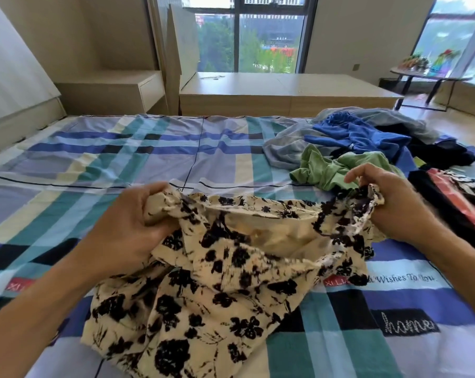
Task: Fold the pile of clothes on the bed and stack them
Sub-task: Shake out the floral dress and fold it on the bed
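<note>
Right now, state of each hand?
Left hand: closed, holding the floral garment.
Right hand: closed on the same garment's other end.

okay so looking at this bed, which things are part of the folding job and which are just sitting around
Job: floral garment held by left hand and right hand; green top; blue garment; grey garment; dark clothes; bed.
Lying about: side table; low cabinet.

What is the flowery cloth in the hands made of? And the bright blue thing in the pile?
The flowery garment looks like thin, light woven cloth, maybe rayon or cotton: it crumples into soft, fine folds between the left hand and right hand, with a matte look. The blue garment looks thicker and fuzzy, perhaps fleece or terry, but that is hard to tell from here.
</note>
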